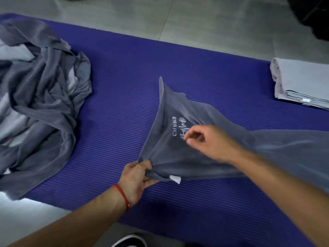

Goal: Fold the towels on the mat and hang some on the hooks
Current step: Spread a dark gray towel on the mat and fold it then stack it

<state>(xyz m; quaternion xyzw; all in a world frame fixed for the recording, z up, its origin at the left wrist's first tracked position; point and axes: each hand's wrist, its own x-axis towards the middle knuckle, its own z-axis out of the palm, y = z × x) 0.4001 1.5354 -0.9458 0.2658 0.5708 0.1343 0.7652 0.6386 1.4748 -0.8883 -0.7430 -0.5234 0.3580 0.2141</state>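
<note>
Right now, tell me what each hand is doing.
Left hand: grips the grey towel at its near corner.
Right hand: fingers loosely curled above the towel, holding nothing.

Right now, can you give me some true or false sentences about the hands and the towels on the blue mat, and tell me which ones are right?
1. The left hand grips a corner of the dark grey towel with white stitched letters. True.
2. The ribbed blue foam mat lies on a wooden table. False: it lies on a grey tiled floor.
3. A crumpled heap of grey towels sits on the left part of the mat. True.
4. The folded pale grey towel lies under the heap. False: it lies apart, at the mat's far right edge.
5. The right hand is flat on the bare mat. False: it is over the lettered towel, fingers curled.
</note>
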